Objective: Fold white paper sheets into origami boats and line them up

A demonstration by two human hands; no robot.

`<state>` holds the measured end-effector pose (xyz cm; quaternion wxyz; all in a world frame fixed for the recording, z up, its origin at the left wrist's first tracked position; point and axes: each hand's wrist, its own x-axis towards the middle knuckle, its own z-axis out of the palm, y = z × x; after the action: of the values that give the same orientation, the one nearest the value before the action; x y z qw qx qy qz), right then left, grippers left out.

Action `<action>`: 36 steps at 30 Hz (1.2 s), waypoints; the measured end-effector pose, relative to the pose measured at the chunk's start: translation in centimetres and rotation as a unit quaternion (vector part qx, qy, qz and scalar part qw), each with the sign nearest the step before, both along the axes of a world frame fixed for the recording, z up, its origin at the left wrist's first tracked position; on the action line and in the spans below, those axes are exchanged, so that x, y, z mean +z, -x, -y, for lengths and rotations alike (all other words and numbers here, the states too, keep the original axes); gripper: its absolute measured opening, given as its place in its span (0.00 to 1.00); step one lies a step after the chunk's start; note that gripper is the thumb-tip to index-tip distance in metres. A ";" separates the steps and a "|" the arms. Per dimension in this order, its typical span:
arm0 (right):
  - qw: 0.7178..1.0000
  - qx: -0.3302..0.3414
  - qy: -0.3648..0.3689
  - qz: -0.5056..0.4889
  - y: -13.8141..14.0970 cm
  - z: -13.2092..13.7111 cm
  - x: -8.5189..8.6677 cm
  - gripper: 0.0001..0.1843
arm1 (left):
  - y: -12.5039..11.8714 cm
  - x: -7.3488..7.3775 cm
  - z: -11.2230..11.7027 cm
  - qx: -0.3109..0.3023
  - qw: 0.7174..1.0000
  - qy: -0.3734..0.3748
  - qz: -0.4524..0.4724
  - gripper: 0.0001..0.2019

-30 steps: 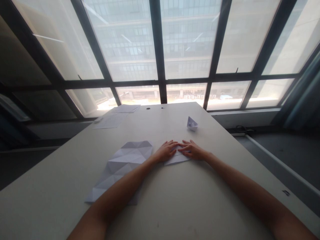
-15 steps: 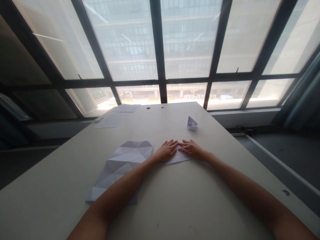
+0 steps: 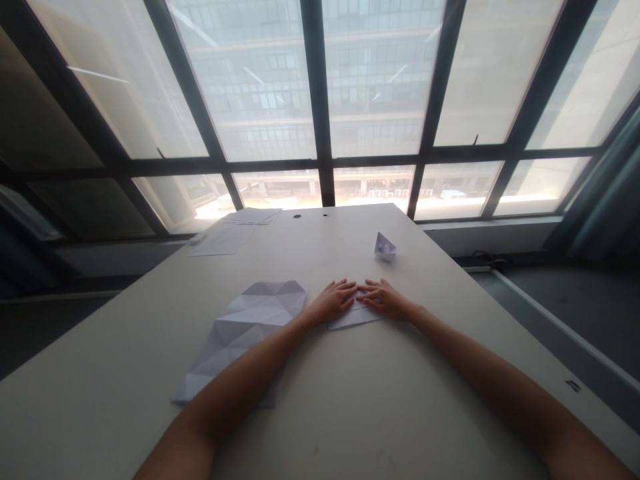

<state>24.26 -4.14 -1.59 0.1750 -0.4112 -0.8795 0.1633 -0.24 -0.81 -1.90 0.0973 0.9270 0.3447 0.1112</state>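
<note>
Beside your left forearm a creased sheet [image 3: 245,333] lies on the table [image 3: 350,400]. Further out, your left hand [image 3: 333,301] and right hand [image 3: 385,300] press flat, fingers stretched and gripping nothing, on a small folded paper [image 3: 353,319]. Beyond stands a paper boat [image 3: 385,247]. Loose sheets [image 3: 235,232] lie near the far edge.
</note>
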 end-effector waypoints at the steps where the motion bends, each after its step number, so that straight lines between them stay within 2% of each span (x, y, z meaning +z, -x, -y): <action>1: 1.000 0.001 -0.001 0.000 0.0 0.0 0.0 0.22 | 0.0 0.0 0.0 0.000 1.000 0.000 0.000 0.22; 13: 1.000 0.005 -0.009 0.009 -0.1 -0.2 -0.4 0.22 | 0.0 -0.4 -0.1 0.005 1.000 -0.002 0.001 0.23; 22: 1.000 0.007 -0.022 0.013 0.0 0.0 -0.2 0.22 | 0.0 -0.6 -0.2 0.019 1.000 0.009 -0.017 0.28; 28: 1.000 0.004 -0.019 0.015 -0.1 -0.1 -0.3 0.22 | -0.1 -0.2 0.0 0.014 1.000 0.011 -0.016 0.26; 36: 1.000 0.007 -0.021 0.008 -0.1 -0.2 -0.5 0.21 | 0.0 -0.3 -0.1 0.012 1.000 -0.006 -0.014 0.24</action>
<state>24.33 -3.94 -2.11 0.1752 -0.4027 -0.8871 0.1425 -0.21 -0.72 -2.25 0.0853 0.9248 0.3565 0.1015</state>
